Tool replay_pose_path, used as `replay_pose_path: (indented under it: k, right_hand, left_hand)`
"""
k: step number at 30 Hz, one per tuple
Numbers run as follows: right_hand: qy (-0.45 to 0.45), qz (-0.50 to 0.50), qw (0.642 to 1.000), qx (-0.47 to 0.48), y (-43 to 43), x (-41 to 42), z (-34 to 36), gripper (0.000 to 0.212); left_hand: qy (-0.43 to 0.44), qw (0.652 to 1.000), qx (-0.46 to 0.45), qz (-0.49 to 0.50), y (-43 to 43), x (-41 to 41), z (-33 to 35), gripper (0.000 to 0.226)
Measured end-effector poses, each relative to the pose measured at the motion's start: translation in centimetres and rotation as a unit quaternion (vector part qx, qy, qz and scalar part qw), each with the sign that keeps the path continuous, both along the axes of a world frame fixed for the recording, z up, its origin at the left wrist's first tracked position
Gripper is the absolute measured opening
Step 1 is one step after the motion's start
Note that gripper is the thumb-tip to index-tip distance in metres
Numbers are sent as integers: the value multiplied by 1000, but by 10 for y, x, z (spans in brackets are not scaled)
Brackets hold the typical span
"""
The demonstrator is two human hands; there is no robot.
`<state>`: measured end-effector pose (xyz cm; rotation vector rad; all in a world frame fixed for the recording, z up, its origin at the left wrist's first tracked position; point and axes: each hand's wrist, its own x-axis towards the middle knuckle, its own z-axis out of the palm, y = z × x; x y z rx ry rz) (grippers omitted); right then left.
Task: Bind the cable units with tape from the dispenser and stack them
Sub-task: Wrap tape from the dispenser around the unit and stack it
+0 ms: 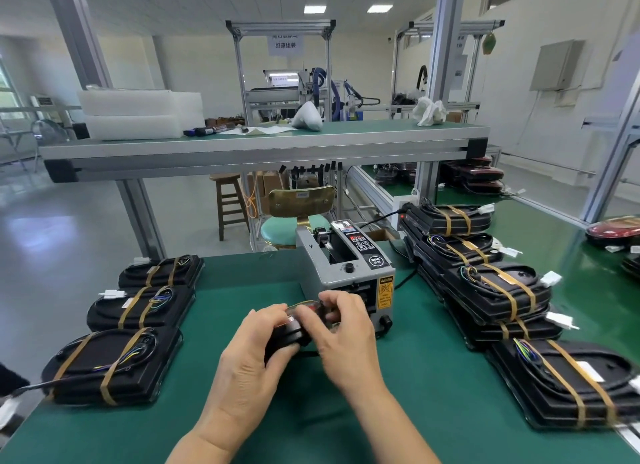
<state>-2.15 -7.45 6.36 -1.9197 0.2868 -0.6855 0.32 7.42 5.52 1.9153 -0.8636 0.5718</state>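
dispenser mid-table, 3 units left, stacked units right

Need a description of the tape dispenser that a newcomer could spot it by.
On the green bench mat, find the row of black taped units on the left and the stacks on the right. The tape dispenser stands between them. It is the only grey metal box, with a yellow caution label and a black knob.

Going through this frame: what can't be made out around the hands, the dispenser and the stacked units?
Head view only.
- held unit: mostly covered by the left hand and right hand, blurred; any tape on it is unclear.
- tape dispenser outlet: hidden behind the right hand.
- nearest right-side unit: cut by the right edge.
- caution label: print too small.
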Motion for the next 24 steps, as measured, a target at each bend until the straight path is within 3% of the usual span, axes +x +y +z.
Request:
replay_pose_path:
  k: [4, 7, 10, 13, 17, 21, 24]
  right_hand:
    - [-16, -2, 998, 55, -16, 2, -4, 4]
    - [18, 185, 963, 192, -29, -6, -9, 24]
    - [54, 302, 930, 204, -33, -14, -15, 63]
    - [15, 247, 948, 202, -26, -14, -18, 50]
    - [3, 218, 955, 201, -9, -16, -21, 48]
    - [16, 284, 911, 299, -28, -17, -23, 54]
    - [-7, 83, 915, 395, -53, -4, -22, 25]
  left_hand:
    - [23, 999, -31, -13, 3, -3, 3, 46]
    - [73, 993, -83, -43, 1, -6, 5, 47]
    - [122, 985, -98, -66, -1, -9, 11, 51]
    - [104, 992, -17, -64, -1, -9, 21, 38]
    - [32, 979, 194, 48, -8, -3, 37, 56]
    - [12, 966, 253, 52, -9, 4, 42, 46]
    - [-9, 971, 235, 35, -6, 5, 38, 48]
